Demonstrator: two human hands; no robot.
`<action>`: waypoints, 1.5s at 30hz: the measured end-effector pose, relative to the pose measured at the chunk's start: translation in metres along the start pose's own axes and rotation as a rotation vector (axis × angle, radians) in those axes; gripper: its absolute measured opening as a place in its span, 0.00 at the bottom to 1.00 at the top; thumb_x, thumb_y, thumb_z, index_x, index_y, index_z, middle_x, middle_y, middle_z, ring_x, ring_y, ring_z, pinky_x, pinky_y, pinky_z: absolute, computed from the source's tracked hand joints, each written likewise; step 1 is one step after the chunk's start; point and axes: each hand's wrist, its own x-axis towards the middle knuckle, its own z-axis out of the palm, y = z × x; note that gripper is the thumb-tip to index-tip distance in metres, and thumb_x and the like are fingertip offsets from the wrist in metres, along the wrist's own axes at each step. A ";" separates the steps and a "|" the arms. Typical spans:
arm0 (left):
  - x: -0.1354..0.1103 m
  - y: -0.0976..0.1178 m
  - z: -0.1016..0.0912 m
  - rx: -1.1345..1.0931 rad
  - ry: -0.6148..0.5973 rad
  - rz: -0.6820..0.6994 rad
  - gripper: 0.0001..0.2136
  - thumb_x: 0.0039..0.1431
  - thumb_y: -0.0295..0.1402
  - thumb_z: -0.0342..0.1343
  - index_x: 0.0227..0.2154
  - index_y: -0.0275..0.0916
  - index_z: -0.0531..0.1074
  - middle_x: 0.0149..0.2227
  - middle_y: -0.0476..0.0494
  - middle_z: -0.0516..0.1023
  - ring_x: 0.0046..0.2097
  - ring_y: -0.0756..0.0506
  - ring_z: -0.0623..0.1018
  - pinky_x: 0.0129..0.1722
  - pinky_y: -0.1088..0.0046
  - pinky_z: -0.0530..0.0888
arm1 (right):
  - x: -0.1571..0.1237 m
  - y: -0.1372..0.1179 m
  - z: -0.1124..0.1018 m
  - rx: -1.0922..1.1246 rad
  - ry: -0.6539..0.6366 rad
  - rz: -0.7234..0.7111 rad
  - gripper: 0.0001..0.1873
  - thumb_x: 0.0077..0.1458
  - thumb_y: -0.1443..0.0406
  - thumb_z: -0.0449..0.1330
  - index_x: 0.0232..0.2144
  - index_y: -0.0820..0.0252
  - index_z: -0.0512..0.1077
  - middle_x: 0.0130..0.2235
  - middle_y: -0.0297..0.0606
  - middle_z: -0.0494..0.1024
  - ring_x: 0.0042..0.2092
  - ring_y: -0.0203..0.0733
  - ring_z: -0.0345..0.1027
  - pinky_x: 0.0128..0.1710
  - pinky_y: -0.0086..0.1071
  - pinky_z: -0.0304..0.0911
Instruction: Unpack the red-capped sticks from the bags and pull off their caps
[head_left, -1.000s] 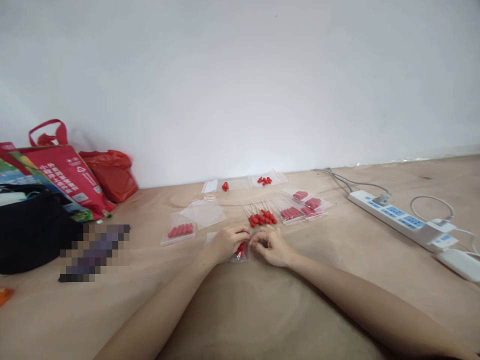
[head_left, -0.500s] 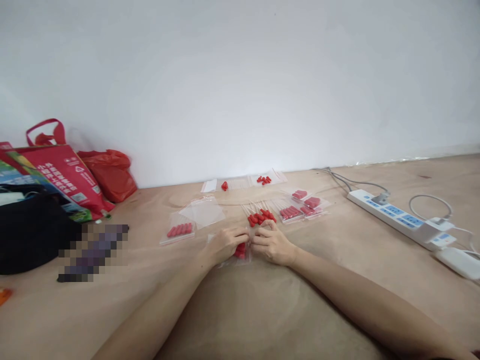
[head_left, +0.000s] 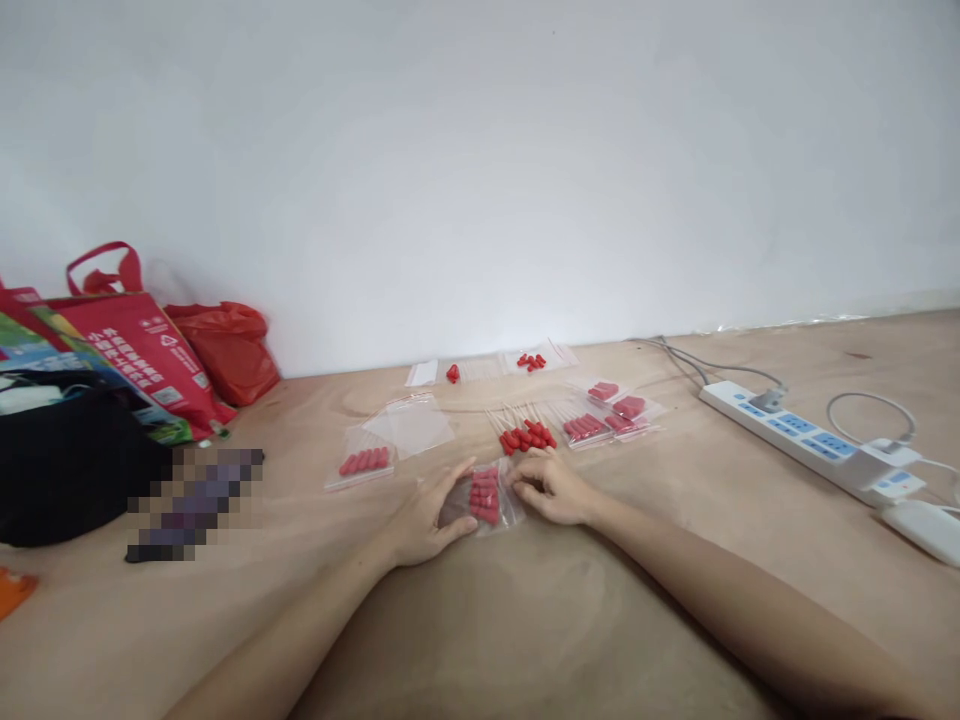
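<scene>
Resting our loosely spread left hand (head_left: 429,515) on the bag (head_left: 511,511) of red pieces (head_left: 485,492), we curl our right hand (head_left: 553,488) (grip unclear) at its right edge.

The clear plastic bag (head_left: 508,511) lies flat, its film thin, shiny and a little creased, with a bare margin to the right of its contents. Inside, the red pieces (head_left: 484,495) form a tidy column, each lying crosswise and close against the next (their colour looks paler through the plastic). The bag's left part is covered, so its full outline cannot be told. Just beyond it, and apart from it, rests a loose bunch of red-tipped sticks (head_left: 527,437), their brighter heads heaped unevenly on the near side, the thin pale shafts fanning away.
</scene>
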 end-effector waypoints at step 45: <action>0.002 -0.004 0.000 -0.064 0.036 -0.002 0.17 0.54 0.36 0.52 0.47 0.40 0.62 0.47 0.43 0.69 0.47 0.46 0.69 0.47 0.68 0.66 | 0.007 -0.014 -0.003 0.040 -0.067 0.018 0.08 0.38 0.68 0.60 0.26 0.62 0.66 0.28 0.33 0.69 0.29 0.32 0.59 0.28 0.25 0.53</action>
